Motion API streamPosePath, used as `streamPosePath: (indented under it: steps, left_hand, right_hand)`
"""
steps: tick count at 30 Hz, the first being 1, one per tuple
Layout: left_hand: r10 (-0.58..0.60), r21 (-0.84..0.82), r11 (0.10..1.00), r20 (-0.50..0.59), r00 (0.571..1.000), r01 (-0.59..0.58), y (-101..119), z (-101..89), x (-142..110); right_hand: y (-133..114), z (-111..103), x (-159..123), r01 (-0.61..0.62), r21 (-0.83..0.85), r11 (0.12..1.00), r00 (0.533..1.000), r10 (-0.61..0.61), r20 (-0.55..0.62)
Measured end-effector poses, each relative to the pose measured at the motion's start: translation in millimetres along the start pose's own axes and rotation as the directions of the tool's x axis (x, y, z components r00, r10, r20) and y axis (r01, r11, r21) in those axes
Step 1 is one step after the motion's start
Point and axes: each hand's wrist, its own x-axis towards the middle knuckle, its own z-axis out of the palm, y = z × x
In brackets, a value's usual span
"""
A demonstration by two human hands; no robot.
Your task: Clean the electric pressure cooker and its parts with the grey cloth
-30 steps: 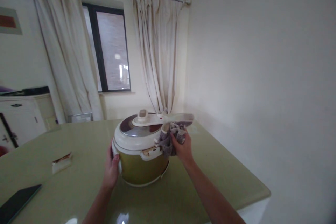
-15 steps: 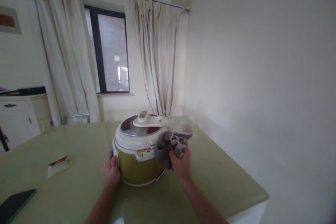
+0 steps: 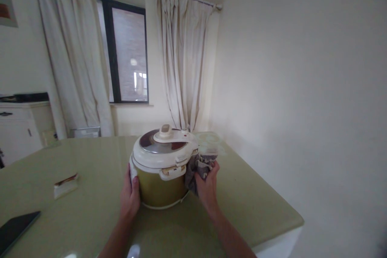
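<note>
An electric pressure cooker with a green-gold body stands upright on the table, its white lid closed. Against the cooker's left side, my left hand holds it, thumb towards me and the other fingers partly hidden behind. A crumpled grey cloth is bunched in my right hand. It touches the cooker's right side, just beside the white side handle, which has brownish stains.
The pale green table has a rounded right corner near the wall. A small clear-and-brown packet lies at left, with a dark flat tablet-like object nearer me. Beyond the table are curtains and a window.
The cloth in my right hand has shifted from in front of the side handle's end to the cooker's right side. My left hand stays on the cooker, fingers reaching slightly higher.
</note>
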Motion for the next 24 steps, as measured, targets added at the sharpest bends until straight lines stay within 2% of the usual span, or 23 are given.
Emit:
streamPosePath:
  steps: [3,6,8,10,12,14,19,21,24]
  left_hand:
    - [-0.014,-0.010,1.000,0.012,1.000,0.014,-1,-0.1,-1]
    - [0.009,-0.004,1.000,-0.005,1.000,-0.009,-2,1.8,-1]
    - [0.029,0.009,1.000,-0.026,0.999,-0.029,-2,3.2,-1]
    - [0.033,0.017,0.999,-0.030,0.999,-0.033,-1,3.8,0]
    - [0.024,0.012,1.000,-0.017,1.000,-0.024,1,3.6,0]
    - [0.018,-0.003,1.000,-0.007,1.000,-0.018,3,2.9,-1]
    - [0.025,-0.037,0.999,-0.010,1.000,-0.025,3,2.8,-2]
    - [0.030,-0.040,0.999,-0.013,0.999,-0.030,1,3.2,-2]
    - [0.031,-0.025,0.999,-0.022,0.999,-0.031,1,3.4,-3]
  right_hand:
    - [-30,-1,11,0.121,-0.047,0.992,0.993,-0.121,-0.009]
    - [-23,-2,3,0.231,-0.106,0.967,0.972,-0.224,0.074]
    - [0,-1,-11,0.212,-0.135,0.968,0.974,-0.199,0.106]
    - [22,0,-24,0.137,-0.158,0.978,0.985,-0.117,0.129]
    - [30,0,-31,0.069,-0.173,0.983,0.989,-0.044,0.144]
    - [19,-4,-28,0.074,-0.158,0.985,0.985,-0.048,0.165]
    - [-35,-15,6,0.283,-0.036,0.958,0.944,-0.271,0.190]
    - [-34,-14,16,0.306,-0.017,0.952,0.938,-0.298,0.175]
    - [-4,-4,12,0.172,-0.069,0.983,0.979,-0.162,0.127]
